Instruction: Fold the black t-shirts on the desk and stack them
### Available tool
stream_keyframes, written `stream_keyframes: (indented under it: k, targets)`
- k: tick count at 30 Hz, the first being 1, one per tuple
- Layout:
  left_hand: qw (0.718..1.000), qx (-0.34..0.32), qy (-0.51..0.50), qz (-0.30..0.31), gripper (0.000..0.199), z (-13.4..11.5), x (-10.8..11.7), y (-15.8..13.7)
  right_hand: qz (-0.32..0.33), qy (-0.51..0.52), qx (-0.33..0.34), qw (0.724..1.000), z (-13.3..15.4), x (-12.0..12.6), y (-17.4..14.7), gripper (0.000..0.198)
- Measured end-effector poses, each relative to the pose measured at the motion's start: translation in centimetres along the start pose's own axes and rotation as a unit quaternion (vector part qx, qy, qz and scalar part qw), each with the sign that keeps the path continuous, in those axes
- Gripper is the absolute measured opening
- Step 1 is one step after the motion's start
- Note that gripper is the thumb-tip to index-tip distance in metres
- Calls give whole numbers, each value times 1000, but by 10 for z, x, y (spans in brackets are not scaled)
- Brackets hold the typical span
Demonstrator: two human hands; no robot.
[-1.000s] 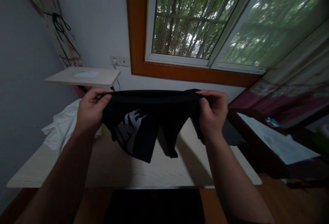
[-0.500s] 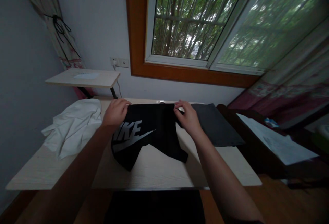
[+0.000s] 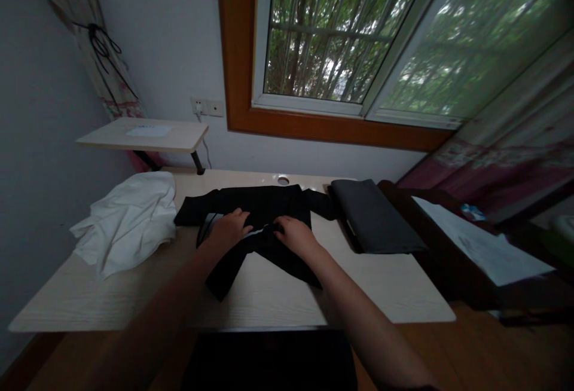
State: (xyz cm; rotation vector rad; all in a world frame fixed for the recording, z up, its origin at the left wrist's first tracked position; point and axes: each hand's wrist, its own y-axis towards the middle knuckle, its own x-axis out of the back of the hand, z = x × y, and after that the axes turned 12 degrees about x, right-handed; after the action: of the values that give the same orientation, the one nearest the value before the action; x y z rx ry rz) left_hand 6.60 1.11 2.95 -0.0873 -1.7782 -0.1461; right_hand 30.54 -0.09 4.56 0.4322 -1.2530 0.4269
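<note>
A black garment (image 3: 264,199) with a pale Nike print lies spread on the pale wooden table (image 3: 269,307). Sleeve-like parts reach out to its left and right, and two more flaps point toward me. My left hand (image 3: 230,229) is closed on the fabric near the middle, over the print, its fingertips partly buried in the folds. Beside it, my right hand (image 3: 293,235) pinches a bunched bit of the same cloth. Between the hands a thin white strip of the print shows along a fold; most of the lettering is hidden.
A crumpled white cloth (image 3: 130,217) lies on the left of the table, below a small raised shelf (image 3: 143,134). At the right rests a dark grey folder-like case (image 3: 376,214). Beyond it, papers (image 3: 475,241) lie on a dark surface. A window stands behind.
Both hands have come from the garment's far edge toward me, onto its middle. The garment's upper part now lies flat with side parts spread out, and the print is mostly folded away.
</note>
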Motion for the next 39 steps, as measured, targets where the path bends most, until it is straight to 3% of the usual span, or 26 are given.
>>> stream_keyframes:
  k: [3,8,13,18,26,31,35,37,39]
  targets:
    - [1000,-9,6,26,20,-6,5,-1,46,20,7,999,-1,3,-1,14]
    - [999,-15,12,41,19,-12,10,-6,53,69,25,996,-2,4,-1,10]
    - [999,-16,1,39,18,-9,8,-7,-43,38,34,998,0,0,5,31]
    - [998,-14,-21,52,16,-7,6,-7,-26,-5,63,998,5,-8,13,55]
    - [997,-7,-34,63,15,-13,7,-10,-11,-86,73,994,18,-15,20,22]
    - [998,-9,-31,49,15,-14,6,-11,-24,-89,69,993,20,-16,21,14]
    - [998,-7,-68,-3,11,-12,4,-10,-120,-12,51,991,18,-12,18,15]
    - [993,-19,-100,-64,11,-12,3,-8,-201,56,47,977,17,-7,18,13]
    - [983,-45,-134,-119,23,-13,3,-7,-281,121,53,951,17,-1,20,10]
